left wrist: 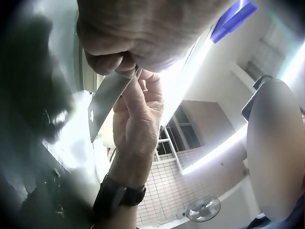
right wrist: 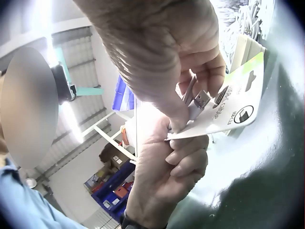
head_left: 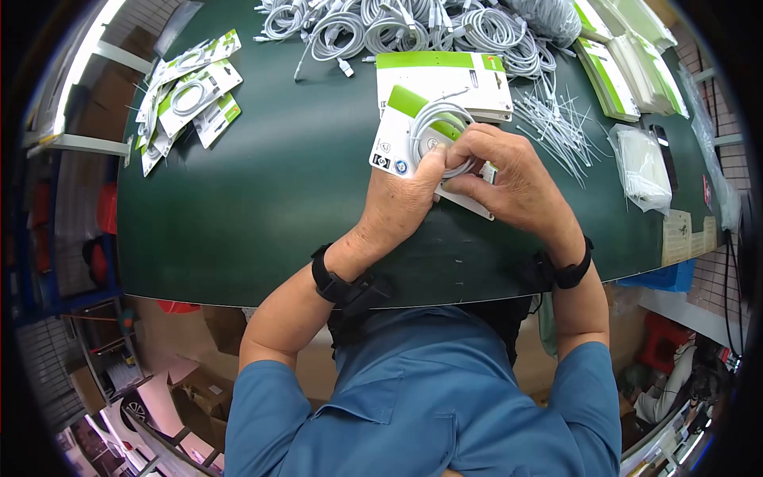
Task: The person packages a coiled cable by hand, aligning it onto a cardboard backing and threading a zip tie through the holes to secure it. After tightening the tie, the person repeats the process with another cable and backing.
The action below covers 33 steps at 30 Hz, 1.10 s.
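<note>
A white and green packaging card [head_left: 385,143] is held over the table's near side, with a coiled white cable [head_left: 421,127] lying against its front. My left hand [head_left: 393,203] grips the card's lower edge, thumb on the front by the coil and fingers behind. From the right, my right hand [head_left: 517,175] pinches the coil between thumb and bent index finger. In the right wrist view a USB plug [right wrist: 200,99] sticks out by those fingers over the printed card [right wrist: 228,119]. The left wrist view shows mostly the card's plain back [left wrist: 107,102].
Beyond the hands lies a stack of cards [head_left: 437,79], with a heap of coiled cables [head_left: 338,36] behind it. Loose white ties [head_left: 556,131] and a plastic bag [head_left: 642,167] are at right, near more card stacks [head_left: 608,79]. Carded cables [head_left: 191,95] pile up at left.
</note>
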Motion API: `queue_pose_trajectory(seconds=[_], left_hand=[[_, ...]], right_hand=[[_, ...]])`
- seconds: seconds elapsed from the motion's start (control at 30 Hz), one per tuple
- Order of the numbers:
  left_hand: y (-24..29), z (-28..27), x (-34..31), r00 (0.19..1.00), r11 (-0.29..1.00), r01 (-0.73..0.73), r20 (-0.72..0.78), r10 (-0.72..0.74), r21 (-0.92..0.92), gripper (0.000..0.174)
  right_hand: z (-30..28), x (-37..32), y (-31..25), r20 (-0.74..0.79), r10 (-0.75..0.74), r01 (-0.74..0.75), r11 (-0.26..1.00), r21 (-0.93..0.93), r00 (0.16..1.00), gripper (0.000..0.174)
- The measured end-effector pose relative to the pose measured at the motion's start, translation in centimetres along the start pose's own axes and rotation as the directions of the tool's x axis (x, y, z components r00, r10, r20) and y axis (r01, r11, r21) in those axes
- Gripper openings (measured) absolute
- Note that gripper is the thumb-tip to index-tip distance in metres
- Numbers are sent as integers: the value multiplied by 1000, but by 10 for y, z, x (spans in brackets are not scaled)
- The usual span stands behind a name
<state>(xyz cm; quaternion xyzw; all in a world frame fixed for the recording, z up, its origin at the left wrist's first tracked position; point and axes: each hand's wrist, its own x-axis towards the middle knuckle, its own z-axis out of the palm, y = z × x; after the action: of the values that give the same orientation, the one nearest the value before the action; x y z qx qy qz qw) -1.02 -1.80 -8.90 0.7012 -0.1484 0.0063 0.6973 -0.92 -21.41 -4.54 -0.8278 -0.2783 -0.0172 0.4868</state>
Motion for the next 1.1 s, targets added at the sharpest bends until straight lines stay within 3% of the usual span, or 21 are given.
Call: queue_pose_trajectory(seconds=[0.03, 0.1, 0.23, 0.3, 0.33, 0.43, 0.57, 0.7, 0.9, 1.0, 1.1], left_hand=[[4, 1, 0, 999, 999, 37, 5, -37, -17, 29], [15, 1, -2, 954, 935, 300, 33, -299, -189, 28], [7, 1, -2, 948, 918, 309, 3, -318, -248, 23], [2, 1, -1, 935, 890, 333, -11, -353, -311, 19], [1, 0, 1, 936, 881, 324, -18, -352, -345, 18], [5, -1, 1, 917, 847, 354, -32, -398, -398, 18], [10, -4, 2, 896, 789, 390, -3, -444, -476, 19], [15, -2, 1, 890, 776, 401, 4, -457, -487, 20], [16, -2, -1, 889, 773, 417, 36, -457, -479, 20], [13, -2, -2, 907, 796, 386, 35, -419, -466, 20], [6, -3, -2, 921, 815, 360, 30, -390, -454, 20]], right_hand=[[-1, 0, 0, 6, -16, 16, 999, -46, 1000, 28], [-2, 0, 0, 13, -24, 25, 995, -99, 1000, 27], [5, -2, 1, -23, -61, 57, 984, -169, 998, 25], [10, -2, 3, -45, -132, 117, 959, -258, 990, 25], [13, -1, 2, -71, -258, 210, 893, -398, 964, 25], [21, -7, 1, -126, -262, 196, 902, -384, 957, 26], [22, -6, 18, -157, -83, 84, 996, 0, 984, 25], [14, -2, 31, -71, -33, 43, 989, 142, 997, 26], [6, -2, 22, -70, -147, 138, 983, -120, 987, 26], [15, -7, 20, -116, -76, 81, 996, 42, 990, 25], [21, -10, 15, -140, -32, 37, 999, 37, 990, 24]])
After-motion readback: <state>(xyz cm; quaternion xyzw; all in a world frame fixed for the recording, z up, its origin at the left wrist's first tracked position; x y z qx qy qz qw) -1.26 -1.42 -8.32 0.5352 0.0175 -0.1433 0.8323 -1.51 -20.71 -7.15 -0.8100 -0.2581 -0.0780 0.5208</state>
